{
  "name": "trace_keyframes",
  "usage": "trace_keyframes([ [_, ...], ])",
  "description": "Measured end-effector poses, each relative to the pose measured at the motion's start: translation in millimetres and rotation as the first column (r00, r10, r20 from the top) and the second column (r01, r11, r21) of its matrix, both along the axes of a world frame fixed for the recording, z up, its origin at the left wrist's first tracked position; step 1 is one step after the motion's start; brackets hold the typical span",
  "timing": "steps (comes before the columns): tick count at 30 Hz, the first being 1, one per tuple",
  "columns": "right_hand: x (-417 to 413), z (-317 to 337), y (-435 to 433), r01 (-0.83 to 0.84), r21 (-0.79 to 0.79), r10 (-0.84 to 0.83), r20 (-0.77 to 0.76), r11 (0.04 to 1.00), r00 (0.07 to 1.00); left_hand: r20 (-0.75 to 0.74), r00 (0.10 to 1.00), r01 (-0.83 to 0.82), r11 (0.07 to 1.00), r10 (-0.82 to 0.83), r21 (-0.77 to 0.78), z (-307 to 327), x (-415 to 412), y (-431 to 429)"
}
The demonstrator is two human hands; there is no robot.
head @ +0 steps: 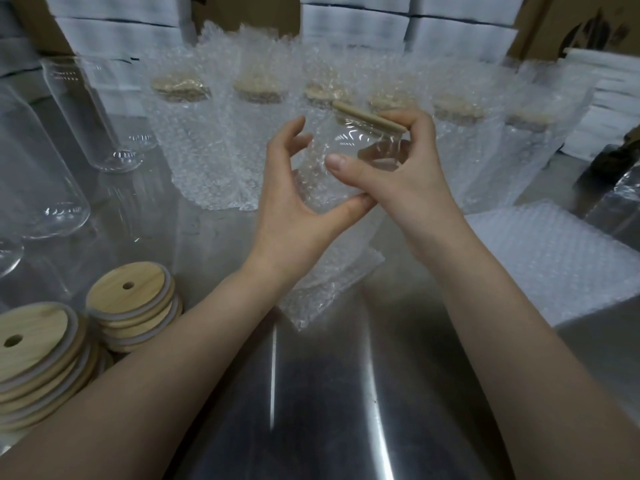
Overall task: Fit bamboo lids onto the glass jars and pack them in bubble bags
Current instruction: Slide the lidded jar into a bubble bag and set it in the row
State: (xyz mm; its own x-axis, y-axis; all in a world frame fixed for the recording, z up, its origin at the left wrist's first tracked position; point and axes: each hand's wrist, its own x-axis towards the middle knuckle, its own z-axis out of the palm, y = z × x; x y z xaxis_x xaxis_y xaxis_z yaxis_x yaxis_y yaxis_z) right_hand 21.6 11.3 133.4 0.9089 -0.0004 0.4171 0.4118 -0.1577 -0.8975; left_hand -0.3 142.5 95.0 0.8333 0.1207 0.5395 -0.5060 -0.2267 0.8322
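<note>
A glass jar point(353, 147) with a bamboo lid point(367, 116) on it is held above the steel table, partly inside a bubble bag point(322, 268) that hangs down below it. My right hand point(391, 174) grips the jar just under the lid, thumb across the glass. My left hand point(294, 199) holds the bubble bag at its mouth, thumb underneath and fingers curled over the top.
Several bagged, lidded jars point(214, 133) stand in a row behind. Bare glass jars point(93, 112) stand at left. Two stacks of bamboo lids point(131, 299) lie at front left. A pile of flat bubble bags point(554, 258) sits at right. White boxes point(353, 22) line the back.
</note>
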Motion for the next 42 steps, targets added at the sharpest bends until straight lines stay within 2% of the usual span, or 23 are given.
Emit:
trace_keyframes([
  [4,-2,3,-4,0.014,0.033,-0.014,0.019,0.999,1.0,-0.079,0.99,0.123,0.988,-0.116,0.095,4,2,4],
  [7,-2,7,-7,0.078,0.098,-0.086,0.082,0.992,0.993,-0.232,0.96,0.212,0.952,-0.16,0.22,6,9,10],
  [10,-3,11,-11,0.157,0.148,-0.178,0.147,0.977,0.973,-0.378,0.908,0.286,0.925,-0.178,0.252,3,14,13],
  [15,-6,12,-10,0.206,0.103,-0.225,0.224,0.973,0.948,-0.301,0.943,0.193,0.971,-0.144,0.14,-7,15,8],
  [20,-6,8,-3,0.182,0.032,-0.184,0.248,0.983,0.951,-0.21,0.97,0.137,0.99,-0.124,0.047,-5,13,6],
  [27,-5,-1,6,0.138,-0.072,-0.12,0.213,0.988,0.97,-0.151,0.978,0.141,0.989,-0.144,-0.034,5,6,3],
  [36,-4,1,2,0.085,-0.176,-0.062,0.132,0.981,0.989,-0.177,0.958,0.208,0.972,-0.226,-0.111,3,9,7],
  [39,-3,6,0,0.018,-0.101,-0.013,0.05,0.995,0.999,-0.177,0.927,0.297,0.935,-0.33,-0.193,-1,13,12],
  [42,1,12,-2,-0.032,0.153,0.042,-0.064,0.988,0.997,-0.178,0.882,0.385,0.885,-0.436,-0.262,-2,17,19],
])
